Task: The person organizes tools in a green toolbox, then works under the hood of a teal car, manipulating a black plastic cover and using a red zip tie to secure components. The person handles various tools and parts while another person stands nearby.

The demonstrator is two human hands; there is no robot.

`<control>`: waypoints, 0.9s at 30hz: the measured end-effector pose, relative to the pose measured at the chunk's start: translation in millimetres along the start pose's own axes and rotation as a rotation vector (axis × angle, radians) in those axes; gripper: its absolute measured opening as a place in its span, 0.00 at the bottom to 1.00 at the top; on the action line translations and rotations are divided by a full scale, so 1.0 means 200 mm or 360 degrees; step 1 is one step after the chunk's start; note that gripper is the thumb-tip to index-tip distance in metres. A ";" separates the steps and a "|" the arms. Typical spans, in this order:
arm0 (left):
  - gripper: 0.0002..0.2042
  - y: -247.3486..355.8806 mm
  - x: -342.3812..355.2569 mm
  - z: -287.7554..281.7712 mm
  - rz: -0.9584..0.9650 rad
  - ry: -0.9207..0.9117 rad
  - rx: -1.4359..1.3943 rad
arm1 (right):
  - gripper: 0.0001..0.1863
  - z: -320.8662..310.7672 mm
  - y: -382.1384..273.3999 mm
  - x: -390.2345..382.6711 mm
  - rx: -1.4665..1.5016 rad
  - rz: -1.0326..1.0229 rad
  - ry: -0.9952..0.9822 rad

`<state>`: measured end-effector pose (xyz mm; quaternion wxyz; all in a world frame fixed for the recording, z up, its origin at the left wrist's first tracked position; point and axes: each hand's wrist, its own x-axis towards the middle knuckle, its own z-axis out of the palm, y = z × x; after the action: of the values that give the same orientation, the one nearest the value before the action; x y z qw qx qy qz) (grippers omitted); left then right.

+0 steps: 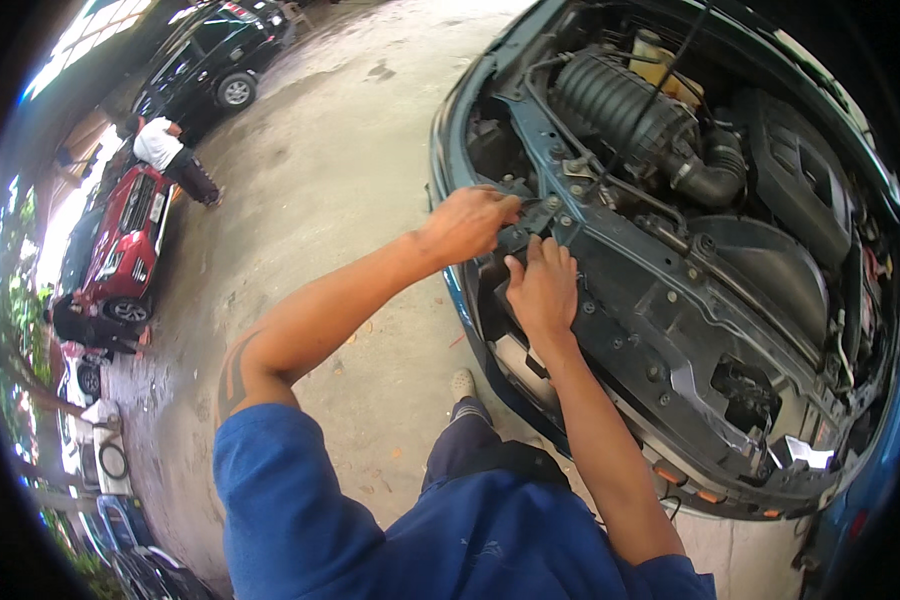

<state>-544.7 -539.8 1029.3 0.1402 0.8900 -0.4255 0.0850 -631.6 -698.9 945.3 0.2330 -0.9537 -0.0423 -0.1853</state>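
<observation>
Black panel (620, 300) across the car's (750, 260) front

At its left end, the left hand (467, 222) curls inward; the right hand (547, 295) lies flatter, fingers slightly bent; whether either grips anything, I cannot tell.

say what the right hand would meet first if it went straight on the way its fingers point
The right hand would probably first meet the bolted metal bracket just past its fingertips, though depth there is unclear.

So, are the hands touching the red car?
No, the left hand and right hand are both at the near car with its engine showing; the red car stands off to the left.
</observation>
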 end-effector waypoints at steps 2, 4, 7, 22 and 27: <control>0.11 -0.02 0.01 -0.01 0.0050 -0.0074 0.0050 | 0.25 0.00 0.00 0.00 0.0009 -0.0013 0.0009; 0.11 -0.04 0.02 -0.03 0.0139 -0.0096 0.0021 | 0.25 0.00 0.00 0.01 0.0019 0.0004 -0.0012; 0.12 -0.06 0.03 -0.05 0.0278 -0.0140 0.0082 | 0.26 -0.01 -0.01 0.01 0.0040 -0.0003 -0.0016; 0.11 -0.19 0.20 -0.16 0.1023 -0.0398 0.0217 | 0.25 -0.02 -0.02 0.00 0.0066 0.0021 0.0018; 0.10 -0.22 0.27 -0.17 0.1337 -0.0389 0.0132 | 0.25 -0.03 -0.02 0.00 0.0138 0.0075 0.0012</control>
<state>-476.9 -542.0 1067.3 0.0061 0.6481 -0.7602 0.0457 -634.2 -698.5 951.8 0.2787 -0.9428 -0.0269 -0.1812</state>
